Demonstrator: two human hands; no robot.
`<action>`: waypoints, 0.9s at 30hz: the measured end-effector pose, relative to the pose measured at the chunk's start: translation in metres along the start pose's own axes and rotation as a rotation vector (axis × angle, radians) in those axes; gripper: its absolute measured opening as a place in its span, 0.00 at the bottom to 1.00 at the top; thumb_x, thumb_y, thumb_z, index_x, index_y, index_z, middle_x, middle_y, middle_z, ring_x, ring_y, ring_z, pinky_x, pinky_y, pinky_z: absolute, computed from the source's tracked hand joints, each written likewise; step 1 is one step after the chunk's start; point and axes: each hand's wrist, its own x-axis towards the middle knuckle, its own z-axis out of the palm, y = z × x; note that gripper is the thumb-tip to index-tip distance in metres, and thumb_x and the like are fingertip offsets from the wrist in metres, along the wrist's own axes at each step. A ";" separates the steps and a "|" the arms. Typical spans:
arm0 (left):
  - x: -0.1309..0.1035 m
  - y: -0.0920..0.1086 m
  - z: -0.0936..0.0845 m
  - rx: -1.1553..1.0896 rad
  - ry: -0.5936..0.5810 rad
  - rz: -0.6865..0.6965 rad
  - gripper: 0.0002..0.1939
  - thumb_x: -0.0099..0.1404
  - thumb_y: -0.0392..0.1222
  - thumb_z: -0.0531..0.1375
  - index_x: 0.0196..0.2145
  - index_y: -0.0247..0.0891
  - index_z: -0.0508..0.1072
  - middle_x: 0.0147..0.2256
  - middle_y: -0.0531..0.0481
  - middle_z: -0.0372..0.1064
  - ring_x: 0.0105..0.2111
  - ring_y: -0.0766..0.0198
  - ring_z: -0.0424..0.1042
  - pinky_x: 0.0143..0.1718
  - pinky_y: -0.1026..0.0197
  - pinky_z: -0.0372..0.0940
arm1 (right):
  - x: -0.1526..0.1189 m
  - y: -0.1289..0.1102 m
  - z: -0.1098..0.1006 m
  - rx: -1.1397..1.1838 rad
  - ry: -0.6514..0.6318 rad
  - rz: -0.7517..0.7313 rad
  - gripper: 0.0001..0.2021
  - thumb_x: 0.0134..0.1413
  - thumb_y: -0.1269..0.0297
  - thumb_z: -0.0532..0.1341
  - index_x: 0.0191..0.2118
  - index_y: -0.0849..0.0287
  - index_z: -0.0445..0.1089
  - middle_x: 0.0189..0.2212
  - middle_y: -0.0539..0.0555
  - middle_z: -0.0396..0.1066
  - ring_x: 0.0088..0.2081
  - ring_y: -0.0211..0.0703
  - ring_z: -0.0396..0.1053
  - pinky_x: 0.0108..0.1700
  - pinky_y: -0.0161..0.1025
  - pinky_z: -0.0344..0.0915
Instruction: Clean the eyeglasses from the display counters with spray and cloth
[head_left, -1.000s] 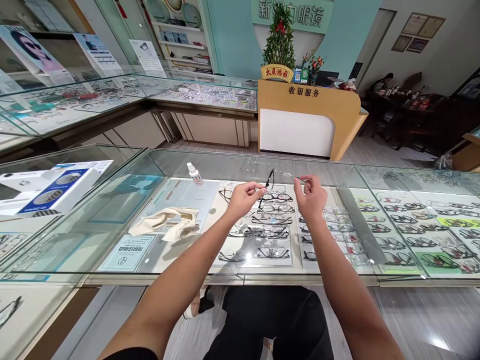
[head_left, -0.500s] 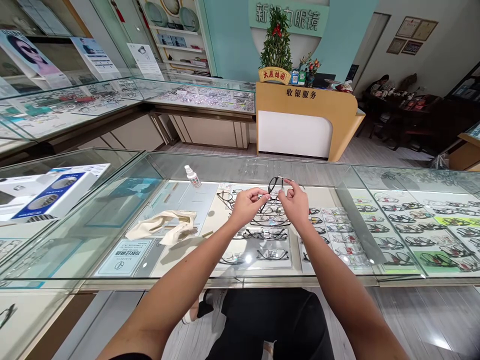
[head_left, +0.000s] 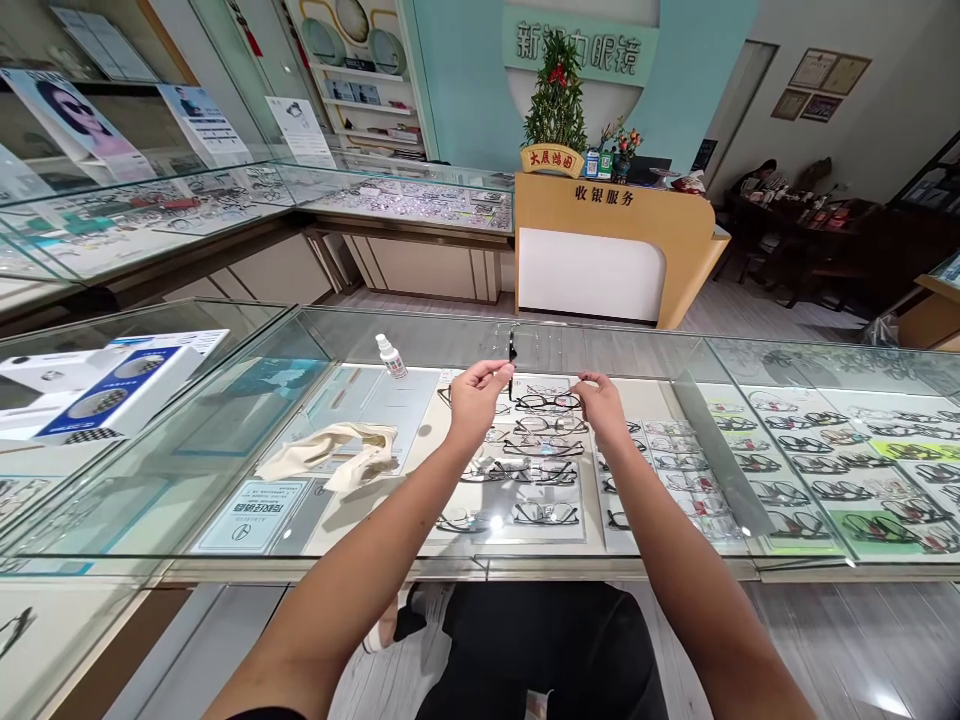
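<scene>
Glasses (head_left: 512, 346) are right around mid-frame, edge-on and running roughly up-and-down, pinched in the fingers of the left hand (head_left: 476, 400), the nearer one. The right hand (head_left: 603, 410) is off to their right (can't tell if its fingers grip anything).

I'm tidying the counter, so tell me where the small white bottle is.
Head view, left of centre: the small white bottle stands on the glass display counter, just beyond the cream cloth and left of the person's left hand.
</scene>
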 end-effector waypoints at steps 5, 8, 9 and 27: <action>0.008 0.003 -0.004 -0.112 0.131 -0.060 0.24 0.54 0.59 0.74 0.40 0.38 0.82 0.24 0.57 0.59 0.24 0.71 0.51 0.25 0.64 0.51 | 0.001 0.002 -0.001 -0.012 -0.117 0.063 0.19 0.42 0.53 0.70 0.36 0.52 0.63 0.16 0.37 0.52 0.19 0.35 0.46 0.21 0.36 0.46; 0.008 0.005 -0.006 -0.083 0.129 -0.047 0.23 0.56 0.58 0.72 0.40 0.38 0.81 0.22 0.59 0.55 0.24 0.71 0.50 0.25 0.63 0.50 | -0.002 0.002 -0.002 -0.169 -0.044 -0.060 0.20 0.47 0.48 0.70 0.37 0.52 0.63 0.19 0.40 0.54 0.21 0.38 0.51 0.24 0.38 0.55; 0.007 0.005 -0.006 -0.065 0.119 -0.032 0.22 0.57 0.57 0.72 0.40 0.38 0.81 0.22 0.59 0.53 0.23 0.70 0.49 0.25 0.63 0.49 | -0.005 0.001 -0.002 -0.242 0.046 -0.169 0.20 0.49 0.48 0.69 0.40 0.54 0.65 0.21 0.42 0.58 0.24 0.40 0.56 0.27 0.39 0.59; -0.022 0.004 0.014 -0.020 -0.303 -0.113 0.21 0.52 0.58 0.76 0.34 0.37 0.84 0.26 0.48 0.73 0.31 0.60 0.71 0.35 0.57 0.66 | -0.032 0.012 0.022 -0.628 -0.231 -0.790 0.15 0.69 0.56 0.59 0.54 0.56 0.74 0.54 0.63 0.78 0.57 0.59 0.73 0.60 0.57 0.68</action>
